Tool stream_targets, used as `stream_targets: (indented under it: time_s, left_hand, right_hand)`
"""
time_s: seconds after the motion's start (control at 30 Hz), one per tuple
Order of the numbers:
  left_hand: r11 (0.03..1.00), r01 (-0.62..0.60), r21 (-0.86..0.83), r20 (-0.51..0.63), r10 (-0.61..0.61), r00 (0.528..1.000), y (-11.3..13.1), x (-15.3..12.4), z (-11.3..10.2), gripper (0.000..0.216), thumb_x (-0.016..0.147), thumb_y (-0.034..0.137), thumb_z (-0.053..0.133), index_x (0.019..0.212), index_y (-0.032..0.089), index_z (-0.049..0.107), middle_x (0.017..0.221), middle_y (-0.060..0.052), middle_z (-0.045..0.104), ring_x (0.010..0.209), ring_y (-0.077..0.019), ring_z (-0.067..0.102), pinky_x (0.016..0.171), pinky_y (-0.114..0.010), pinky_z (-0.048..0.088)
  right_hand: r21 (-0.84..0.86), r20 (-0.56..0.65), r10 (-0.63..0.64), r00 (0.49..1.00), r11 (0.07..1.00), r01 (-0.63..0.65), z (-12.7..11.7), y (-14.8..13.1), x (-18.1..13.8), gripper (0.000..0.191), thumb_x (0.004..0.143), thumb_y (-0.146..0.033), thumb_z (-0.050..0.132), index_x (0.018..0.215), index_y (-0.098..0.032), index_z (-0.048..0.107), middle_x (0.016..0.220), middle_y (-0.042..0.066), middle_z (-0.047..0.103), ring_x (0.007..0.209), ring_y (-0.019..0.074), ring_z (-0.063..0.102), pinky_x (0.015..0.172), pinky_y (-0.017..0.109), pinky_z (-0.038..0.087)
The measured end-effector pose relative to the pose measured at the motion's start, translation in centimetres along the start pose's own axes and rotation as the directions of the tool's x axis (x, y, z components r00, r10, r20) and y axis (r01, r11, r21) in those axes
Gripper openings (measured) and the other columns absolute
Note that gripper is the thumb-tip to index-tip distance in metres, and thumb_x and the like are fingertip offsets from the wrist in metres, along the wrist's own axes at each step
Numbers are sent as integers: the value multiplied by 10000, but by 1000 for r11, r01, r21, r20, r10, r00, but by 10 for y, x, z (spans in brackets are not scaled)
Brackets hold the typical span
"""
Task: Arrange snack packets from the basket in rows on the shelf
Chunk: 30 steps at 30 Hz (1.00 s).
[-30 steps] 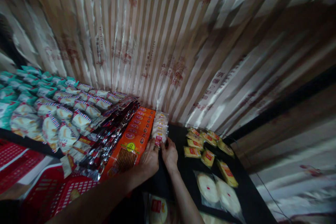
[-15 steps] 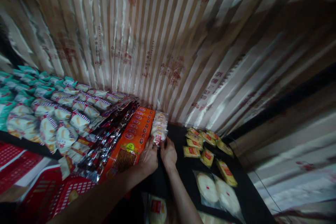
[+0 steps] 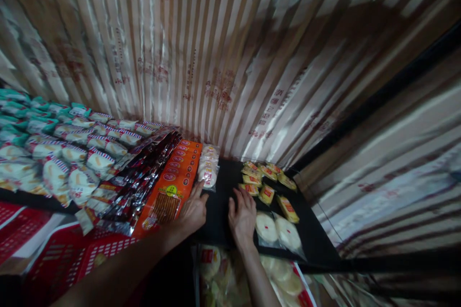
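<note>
My left hand (image 3: 192, 211) rests on the black shelf (image 3: 219, 196) beside the orange snack packs (image 3: 176, 180), fingers stretched toward a row of clear packs of small white cakes (image 3: 209, 165). It holds nothing. My right hand (image 3: 243, 216) lies flat and open on the shelf just left of small yellow packets (image 3: 264, 177) and two clear bags of round white wafers (image 3: 277, 230). Neither hand touches the row of cakes.
Left of the orange packs lie shiny dark foil packs (image 3: 144, 180), then rows of striped and green bagged buns (image 3: 68, 153). Red plastic crates (image 3: 54, 254) sit below left. A box of round wafers (image 3: 248, 278) lies under my arms. A striped printed curtain (image 3: 216, 57) backs the shelf.
Both hands have let go of the row of white cakes and drawn back; the right hand has moved right toward the yellow packets. The camera has tilted down slightly.
</note>
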<state>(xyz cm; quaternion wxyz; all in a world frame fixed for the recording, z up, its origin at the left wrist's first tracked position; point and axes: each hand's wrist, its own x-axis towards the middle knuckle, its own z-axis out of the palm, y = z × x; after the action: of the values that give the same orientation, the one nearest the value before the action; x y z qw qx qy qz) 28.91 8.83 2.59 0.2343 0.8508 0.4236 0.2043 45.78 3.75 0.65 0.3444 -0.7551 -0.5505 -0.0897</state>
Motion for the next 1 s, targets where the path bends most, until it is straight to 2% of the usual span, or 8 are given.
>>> stream_targets:
  time_s: [0.13,0.27,0.47,0.67,0.77,0.83,0.9,1.0]
  left_hand:
    - [1000,-7,-11,56,7,998,9,-23,2,427,750,33,401,1119,122,598,1481,-89,270,1310,-232,339,1061,-323,354]
    - [999,-25,-22,101,27,995,21,-42,7,438,763,42,395,1132,177,588,1462,-38,316,1281,-192,390,1053,-292,365]
    - [991,-114,-64,129,121,984,35,-61,1,422,761,28,401,1130,119,584,1479,-112,267,1255,-208,429,1040,-302,381]
    - [993,-75,-93,130,87,988,28,-75,-4,409,773,28,386,1110,111,603,1441,-148,333,1186,-231,506,1006,-337,421]
    - [992,-56,-114,98,67,993,21,-79,-1,414,774,23,381,1110,118,603,1414,-143,382,1184,-222,508,1015,-335,412]
    - [991,-35,-131,83,47,995,19,-80,0,416,769,16,382,1109,108,602,1390,-149,413,1185,-216,507,1024,-322,402]
    - [988,-16,-151,74,27,997,18,-82,-1,422,767,15,379,1123,93,592,1375,-157,429,1201,-216,491,1032,-313,390]
    - [981,4,-193,51,6,999,19,-81,-2,434,781,36,370,1171,75,558,1362,-161,445,1227,-217,463,1046,-313,372]
  right_hand:
    - [-274,-26,-47,999,961,38,-34,39,-35,430,875,-368,360,1071,-99,633,1214,187,566,1205,305,420,962,464,370]
    - [-400,139,-46,989,911,99,-48,53,-70,457,845,-385,420,1129,-85,615,1201,208,571,1142,329,487,929,443,400]
    - [-273,275,-193,942,923,269,-53,20,-95,475,786,-177,489,1259,-158,526,1247,117,567,1134,262,504,952,381,403]
    - [-139,281,-214,935,955,261,-62,-5,-97,483,759,-36,398,1174,-184,597,1146,93,632,1041,243,561,909,373,437]
    - [71,227,-161,961,986,148,-65,-11,-94,378,821,-170,401,1132,-164,617,1126,106,645,1025,243,583,912,382,447]
    - [239,189,-17,982,971,-29,-66,-16,-90,367,834,-294,414,1096,-149,627,1099,122,658,1000,244,606,890,375,467]
    - [404,188,185,965,880,-248,-68,-20,-84,409,809,-406,449,1061,-142,634,1052,129,677,953,247,630,843,362,494]
    - [590,298,403,865,635,-499,-67,-22,-79,479,702,-505,566,1006,-144,647,957,116,706,859,255,655,753,349,523]
